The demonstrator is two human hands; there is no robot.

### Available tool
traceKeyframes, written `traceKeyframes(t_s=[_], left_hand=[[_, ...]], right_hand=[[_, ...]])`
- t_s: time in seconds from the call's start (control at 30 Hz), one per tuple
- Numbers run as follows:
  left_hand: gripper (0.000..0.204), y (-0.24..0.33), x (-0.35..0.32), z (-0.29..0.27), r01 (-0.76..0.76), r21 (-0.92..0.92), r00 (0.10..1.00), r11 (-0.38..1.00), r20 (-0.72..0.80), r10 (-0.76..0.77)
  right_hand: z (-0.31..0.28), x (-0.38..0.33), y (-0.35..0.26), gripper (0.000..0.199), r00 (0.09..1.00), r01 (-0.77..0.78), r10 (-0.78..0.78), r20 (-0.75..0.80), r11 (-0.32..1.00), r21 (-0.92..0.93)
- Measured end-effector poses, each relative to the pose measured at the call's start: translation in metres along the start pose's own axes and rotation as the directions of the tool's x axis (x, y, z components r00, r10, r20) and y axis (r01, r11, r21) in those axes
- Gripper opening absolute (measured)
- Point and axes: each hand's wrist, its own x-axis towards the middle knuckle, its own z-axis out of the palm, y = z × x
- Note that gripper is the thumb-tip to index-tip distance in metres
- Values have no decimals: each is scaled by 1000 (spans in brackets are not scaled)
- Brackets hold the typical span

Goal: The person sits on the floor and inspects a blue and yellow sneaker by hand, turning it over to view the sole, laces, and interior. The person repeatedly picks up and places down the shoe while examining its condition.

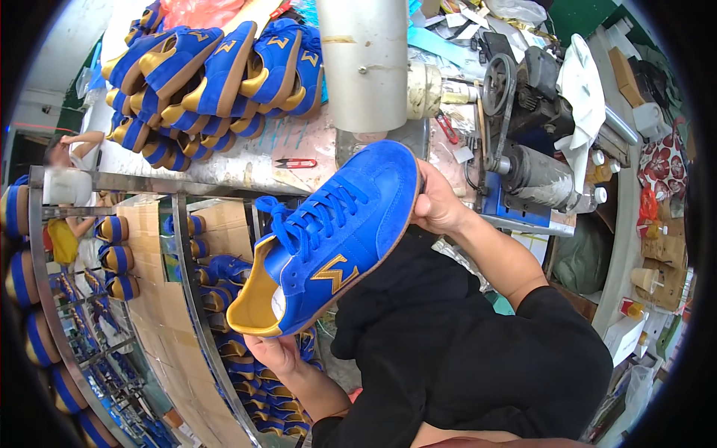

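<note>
I hold a blue suede sneaker with blue laces, a yellow zigzag mark on its side and a yellow lining, tilted with its toe up and to the right. My left hand grips the heel from below. My right hand clasps the toe end. The sneaker hangs in front of my chest, just below the edge of a metal worktable.
A pile of matching blue sneakers lies on the worktable at the upper left. Red snips lie near its edge. A grey cylinder and a belt-driven machine stand ahead. Racks of sneakers fill the left, where another person stands.
</note>
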Motion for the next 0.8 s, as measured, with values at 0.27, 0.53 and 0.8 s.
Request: traceKeyframes(t_s=[0.27,0.53,0.8], left_hand=[[75,-3,-10,-3,161,-91,984,983,-59,-167],[55,-40,-27,-75,0,369,973,929,-214,85],[51,-54,-17,-75,76,681,997,728,-75,-33]], right_hand=[[7,18,12,95,997,0,20,71,960,-279],[-19,-84,75,34,865,-502,480,-146,834,-230],[-6,-116,85,36,911,-379,394,-121,688,-619]])
